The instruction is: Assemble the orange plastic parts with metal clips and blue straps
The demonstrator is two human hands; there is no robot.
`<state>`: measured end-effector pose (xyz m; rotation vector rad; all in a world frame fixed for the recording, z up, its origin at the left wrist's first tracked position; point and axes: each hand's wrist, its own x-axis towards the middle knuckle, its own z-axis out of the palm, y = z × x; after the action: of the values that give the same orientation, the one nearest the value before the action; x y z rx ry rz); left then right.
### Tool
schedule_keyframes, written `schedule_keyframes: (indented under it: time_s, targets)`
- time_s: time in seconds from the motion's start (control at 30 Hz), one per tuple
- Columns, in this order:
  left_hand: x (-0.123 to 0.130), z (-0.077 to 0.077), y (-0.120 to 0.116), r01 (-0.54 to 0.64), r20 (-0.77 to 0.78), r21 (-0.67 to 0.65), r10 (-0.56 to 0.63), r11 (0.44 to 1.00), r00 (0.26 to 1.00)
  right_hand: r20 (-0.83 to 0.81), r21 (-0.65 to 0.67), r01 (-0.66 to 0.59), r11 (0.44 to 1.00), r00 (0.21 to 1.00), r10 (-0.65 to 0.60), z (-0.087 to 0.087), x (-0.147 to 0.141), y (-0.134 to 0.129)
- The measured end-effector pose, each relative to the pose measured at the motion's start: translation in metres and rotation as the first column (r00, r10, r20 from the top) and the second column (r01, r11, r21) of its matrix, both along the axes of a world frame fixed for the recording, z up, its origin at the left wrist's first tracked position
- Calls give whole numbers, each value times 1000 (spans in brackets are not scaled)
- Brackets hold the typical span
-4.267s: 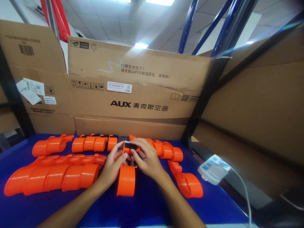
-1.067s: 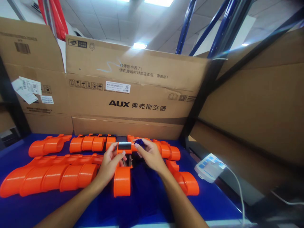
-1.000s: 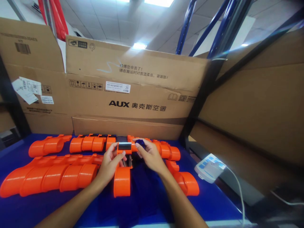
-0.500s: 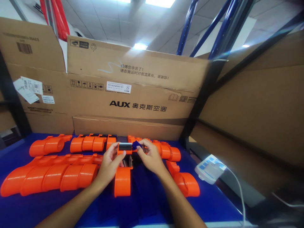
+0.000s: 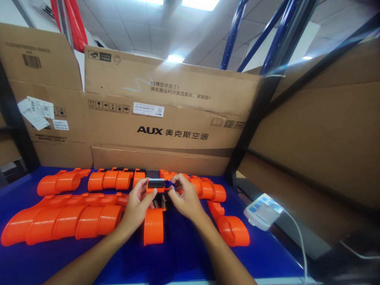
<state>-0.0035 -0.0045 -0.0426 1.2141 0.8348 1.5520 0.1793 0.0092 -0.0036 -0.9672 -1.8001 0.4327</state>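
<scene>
My left hand [image 5: 137,204] is closed around an orange tape dispenser [image 5: 156,190]. A black strip with a pale toothed edge runs along the dispenser's top, and my thumb presses on its front face. Close against its right end, my right hand [image 5: 184,196] pinches a small dark blue piece [image 5: 170,183]; the fingers partly cover it, so its full shape is hidden. Just below the hands, the lower orange part [image 5: 153,227] has a wide curved front. Whether it joins the held dispenser cannot be made out.
Rows of orange curved dispenser parts [image 5: 71,219] lie on the blue table surface [image 5: 97,259], left and right of the hands. A white box with a cable [image 5: 263,211] sits at the right edge. Behind stands a cardboard panel [image 5: 166,154]; a dark metal post [image 5: 237,154] rises at right.
The blue piece shows a different, narrower outline, and the fingers of my right hand have shifted a little around it. My left hand and the dispenser have hardly moved.
</scene>
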Motion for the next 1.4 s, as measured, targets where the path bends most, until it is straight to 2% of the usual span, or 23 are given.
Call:
schedule_keyframes:
  time_s: [0.2,0.5,0.67,1.0,1.13,1.4]
  targets:
    - [0,1,-1,3,17,-12,-3,1000,1000,-30,-22,-25,999,999,24,-2,-3,-2]
    - [-2,3,1,7,38,-19,-6,1000,999,15,101,36,994,999,-38,2,-6,-9]
    - [-3,2,3,12,55,-28,-11,1000,998,109,137,-46,990,994,31,-3,-5,-8]
    - [-2,3,-1,-10,25,-4,11,1000,1000,210,200,-101,975,976,58,-1,-2,-6]
    - [-2,5,-3,-2,18,3,2,1000,1000,243,178,-168,970,962,122,1,-1,-6]
    - [-1,2,-2,2,30,-4,-2,1000,1000,263,138,-190,972,953,149,2,0,-6]
